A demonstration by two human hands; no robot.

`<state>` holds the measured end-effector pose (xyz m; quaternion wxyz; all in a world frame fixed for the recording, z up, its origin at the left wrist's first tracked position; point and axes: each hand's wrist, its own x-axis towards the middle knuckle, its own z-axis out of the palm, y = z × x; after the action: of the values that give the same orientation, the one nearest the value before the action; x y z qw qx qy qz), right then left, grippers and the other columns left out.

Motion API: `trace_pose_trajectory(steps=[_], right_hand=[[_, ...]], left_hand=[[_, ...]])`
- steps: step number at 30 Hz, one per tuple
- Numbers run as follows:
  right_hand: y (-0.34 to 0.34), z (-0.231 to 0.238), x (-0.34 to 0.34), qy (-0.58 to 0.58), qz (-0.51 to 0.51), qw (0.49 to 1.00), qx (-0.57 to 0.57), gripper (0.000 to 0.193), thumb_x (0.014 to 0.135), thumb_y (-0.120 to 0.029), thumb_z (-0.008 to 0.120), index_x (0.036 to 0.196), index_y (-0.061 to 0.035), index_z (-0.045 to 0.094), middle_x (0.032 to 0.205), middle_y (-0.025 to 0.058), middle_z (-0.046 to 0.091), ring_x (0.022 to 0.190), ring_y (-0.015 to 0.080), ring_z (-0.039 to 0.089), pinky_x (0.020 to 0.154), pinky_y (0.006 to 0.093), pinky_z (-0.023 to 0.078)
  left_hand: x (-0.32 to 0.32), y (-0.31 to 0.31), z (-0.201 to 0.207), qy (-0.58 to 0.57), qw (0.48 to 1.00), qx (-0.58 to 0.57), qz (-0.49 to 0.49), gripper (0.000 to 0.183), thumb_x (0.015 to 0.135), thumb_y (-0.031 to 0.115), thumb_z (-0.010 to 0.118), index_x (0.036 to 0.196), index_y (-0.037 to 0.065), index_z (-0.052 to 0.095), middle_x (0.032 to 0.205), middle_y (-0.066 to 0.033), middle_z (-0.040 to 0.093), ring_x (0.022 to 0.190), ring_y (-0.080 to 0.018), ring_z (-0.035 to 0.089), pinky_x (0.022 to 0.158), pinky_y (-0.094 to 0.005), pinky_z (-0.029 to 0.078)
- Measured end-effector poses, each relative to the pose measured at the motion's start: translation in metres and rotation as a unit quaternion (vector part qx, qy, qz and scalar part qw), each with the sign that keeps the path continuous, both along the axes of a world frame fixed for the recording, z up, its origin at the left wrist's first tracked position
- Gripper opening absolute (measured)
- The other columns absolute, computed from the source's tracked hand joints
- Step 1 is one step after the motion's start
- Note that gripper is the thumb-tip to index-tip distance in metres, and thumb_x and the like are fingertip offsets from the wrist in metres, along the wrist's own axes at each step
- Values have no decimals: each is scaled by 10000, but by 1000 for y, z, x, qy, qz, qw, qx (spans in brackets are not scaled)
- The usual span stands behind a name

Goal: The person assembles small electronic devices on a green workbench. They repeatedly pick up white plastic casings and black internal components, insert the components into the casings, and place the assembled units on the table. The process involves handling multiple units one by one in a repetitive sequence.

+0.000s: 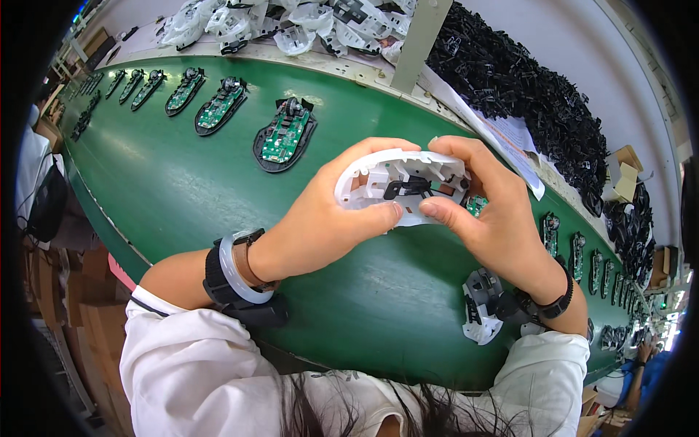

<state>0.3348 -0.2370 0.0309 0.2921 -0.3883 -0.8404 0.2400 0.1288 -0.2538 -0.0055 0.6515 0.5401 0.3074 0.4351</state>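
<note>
A white plastic mouse shell [373, 179] is held up over the green belt, its hollow inner side facing me. My left hand [313, 200] grips its left end, thumb along the lower edge. On the right end, my right hand [497, 195] has its fingers over the top and its thumb at the lower edge. A small black plastic part [415, 188] sits inside the shell, near both thumbtips. Partly hidden behind my right hand is a green circuit board [477, 205]. Another white-and-black shell [480, 306] lies on the belt beside my right wrist.
Mouse bases with green circuit boards [285, 137] stand in a row along the green belt [196, 197], continuing at right. Beyond a pale ledge lie bagged white shells [306, 28] and a heap of small black parts [524, 87]. A metal post [421, 44] rises between them.
</note>
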Motion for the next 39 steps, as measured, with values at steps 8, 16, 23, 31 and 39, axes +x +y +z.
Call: trace_pose_trajectory(steps=[8,16,23,31,39], right_hand=[[-1,-1,6,-18,19,1000,13,506,741,-125,750,1181,-24,521,1065,152,609,879,289,626,716,334,515],[-2,-6,4,-2,23,999,42,494,750,-125,744,1180,-14,526,1088,165,602,915,318,623,753,351,518],[-4,-2,0,-17,10,999,37,447,775,-110,716,1169,-16,527,1064,163,608,903,317,620,746,351,517],[0,2,-1,-37,-16,999,-21,464,762,-112,728,1168,-28,520,1036,155,602,846,295,617,670,353,499],[11,-2,-3,30,32,979,200,416,745,-154,732,1127,-91,582,1009,51,654,1039,242,560,850,369,432]], left_hand=[[0,-3,0,25,999,16,-18,518,811,28,595,1297,45,415,1160,-43,531,1062,-113,510,877,-268,436],[1,-2,-1,21,997,74,2,513,800,-3,572,1288,40,419,1161,-52,532,1061,-119,515,899,-277,429],[3,-2,-5,6,998,68,8,514,804,0,569,1293,37,416,1170,-51,529,1048,-114,515,892,-274,430],[6,-2,-5,-9,998,53,17,488,819,8,556,1288,23,422,1175,-56,539,1060,-123,526,917,-289,432],[10,-1,-6,-5,998,41,44,464,822,39,581,1267,22,449,1163,-64,555,1062,-129,539,920,-293,443]])
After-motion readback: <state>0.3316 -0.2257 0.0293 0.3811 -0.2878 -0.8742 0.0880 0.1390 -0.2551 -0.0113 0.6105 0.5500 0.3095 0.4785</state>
